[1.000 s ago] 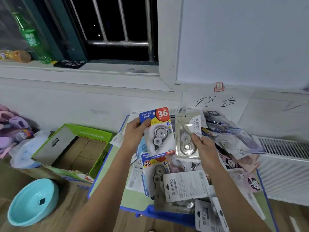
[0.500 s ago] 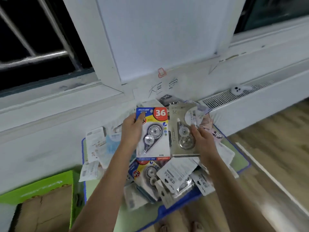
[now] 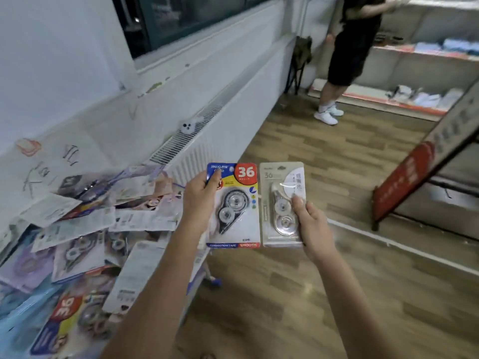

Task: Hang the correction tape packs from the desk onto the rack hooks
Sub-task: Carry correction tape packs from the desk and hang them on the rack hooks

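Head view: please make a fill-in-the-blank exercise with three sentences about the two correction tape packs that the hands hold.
1. The left hand holds the blue and yellow correction tape pack, which shows the number ____ in a red corner.
2. The right hand holds the ____ correction tape pack with its fingers on the front.
3. The two packs are held side by side above the wooden ____.

Missing words: 36; beige; floor

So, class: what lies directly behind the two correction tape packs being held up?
Behind the colourful pack in the left hand and the pale pack in the right hand lies wooden floor; the floor directly behind the packs is hidden.
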Available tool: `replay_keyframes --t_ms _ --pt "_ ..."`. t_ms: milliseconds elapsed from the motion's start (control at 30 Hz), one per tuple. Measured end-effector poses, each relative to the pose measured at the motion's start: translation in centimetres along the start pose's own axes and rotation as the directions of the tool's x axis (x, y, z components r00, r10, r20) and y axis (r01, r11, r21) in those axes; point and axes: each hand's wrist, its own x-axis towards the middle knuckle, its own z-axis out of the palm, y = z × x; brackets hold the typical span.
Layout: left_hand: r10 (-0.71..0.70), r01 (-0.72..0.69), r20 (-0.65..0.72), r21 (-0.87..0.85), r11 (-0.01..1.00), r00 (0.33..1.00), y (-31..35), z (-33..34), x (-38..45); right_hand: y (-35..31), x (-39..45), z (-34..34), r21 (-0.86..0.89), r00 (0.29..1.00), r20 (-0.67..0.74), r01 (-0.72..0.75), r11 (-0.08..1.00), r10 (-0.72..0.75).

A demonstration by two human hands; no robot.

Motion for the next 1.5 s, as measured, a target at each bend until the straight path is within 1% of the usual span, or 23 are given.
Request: replay_keyframes --t_ms 167,200,300,333,433,600,767,833,900,1033,1233,1300,1333,1500 --pt "0.037 -0.033 0.172 -0.026 0.999 0.984 3.0 12.9 -2.0 -0.6 -0.8 -12.5 0.014 0.975 -0.222 0.017 1.0 -0.014" --pt "0.042 -0.035 0.212 -0.036 0.999 0.976 3.9 15.5 -2.7 -0.7 -1.0 -15.0 0.021 0.962 -0.274 0.017 1.0 -0.01" --pt "0.069 -0.024 0.336 -0.137 0.99 0.939 6.1 23.0 -5.0 -1.2 -2.0 -22.1 0.031 0.918 -0.396 0.049 0.998 -0.033" --pt "0.075 -0.023 0.377 -0.141 0.99 0.923 7.0 25.3 -5.8 -1.3 -2.4 -24.3 0.031 0.897 -0.44 0.052 0.998 -0.033" --pt "0.103 -0.04 0.493 -0.137 0.99 0.864 9.0 32.1 -7.7 -1.8 -3.6 -30.3 0.038 0.825 -0.564 0.063 0.997 -0.031" --pt "0.185 -0.089 0.647 -0.179 0.98 0.74 12.1 42.9 -10.1 -2.8 -4.5 -39.1 0.024 0.705 -0.705 0.128 0.992 -0.074" --pt "0.234 -0.079 0.743 -0.238 0.968 0.627 15.3 54.2 -11.6 -4.3 -3.1 -48.2 -0.021 0.582 -0.807 0.143 0.989 -0.101" --pt "0.265 -0.084 0.767 -0.267 0.96 0.585 16.5 58.5 -11.3 -5.1 -1.9 -51.8 -0.024 0.546 -0.831 0.157 0.987 -0.108" --pt "0.279 -0.095 0.779 -0.274 0.957 0.562 18.0 62.2 -10.6 -5.9 -0.5 -55.2 -0.012 0.518 -0.849 0.182 0.983 -0.106" --pt "0.319 -0.157 0.773 -0.279 0.947 0.549 21.4 70.2 -9.1 -8.4 3.2 -61.8 -0.012 0.477 -0.871 0.221 0.975 -0.119" --pt "0.33 -0.107 0.775 -0.326 0.939 0.539 25.6 79.6 -8.1 -11.5 8.6 -70.6 0.039 0.472 -0.876 0.282 0.958 -0.104" --pt "0.332 -0.112 0.774 -0.325 0.939 0.539 26.8 82.8 -7.4 -12.7 10.5 -73.6 0.038 0.486 -0.867 0.291 0.956 -0.114" --pt "0.333 -0.11 0.766 -0.328 0.938 0.551 27.4 84.3 -7.1 -13.4 11.6 -75.1 0.029 0.499 -0.857 0.296 0.955 -0.129" --pt "0.341 -0.123 0.674 -0.35 0.929 0.655 29.8 91.2 -5.8 -16.8 17.0 -82.5 -0.031 0.587 -0.782 0.296 0.955 -0.208"
